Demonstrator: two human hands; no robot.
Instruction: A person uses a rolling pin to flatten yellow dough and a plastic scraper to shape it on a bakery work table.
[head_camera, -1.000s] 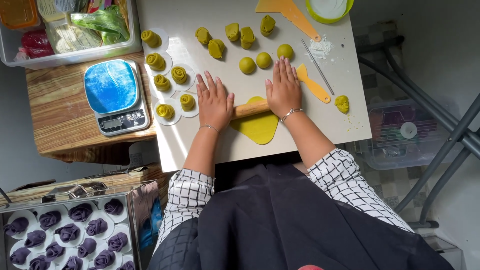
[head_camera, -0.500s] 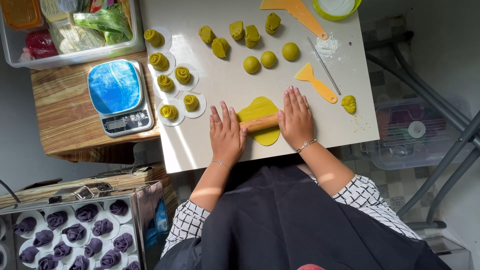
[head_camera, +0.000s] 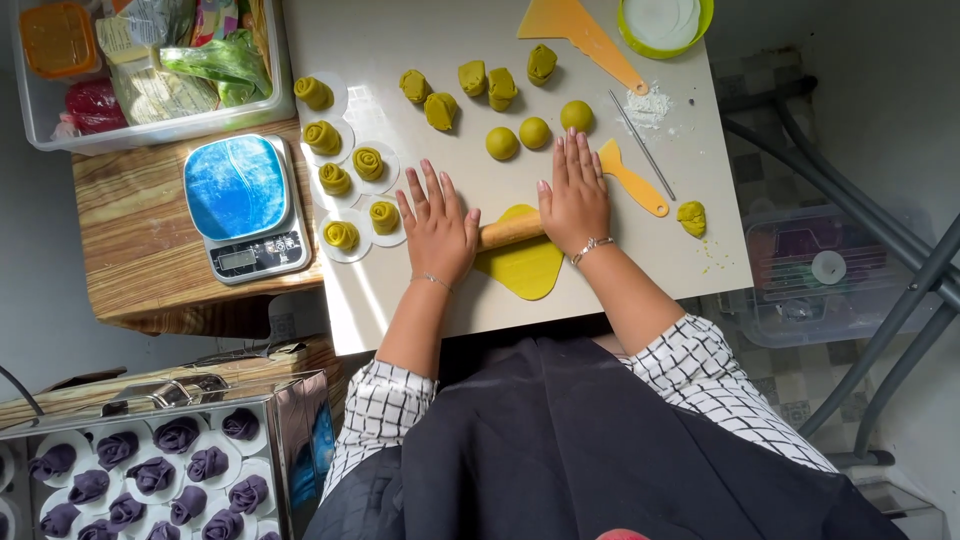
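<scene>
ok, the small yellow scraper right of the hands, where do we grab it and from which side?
Probably by the narrow handle of the small yellow scraper, at its lower-right end, coming from above on the right. It lies flat on the white board. The right hand lies against its wide blade; the thin metal rod lies just beyond it.

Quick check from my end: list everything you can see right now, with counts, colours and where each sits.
rolling pin: 1, wooden, under both palms
flat dough: 1, yellow-green, under the pin
dough balls: 3, yellow-green, above the hands
rose-shaped pieces: 6, yellow-green, board's left side
scrapers: 2, orange, upper right
scale: 1, blue top, wooden table
purple pieces: many, tray at lower left
left hand: flat on the pin
right hand: flat on the pin
</scene>
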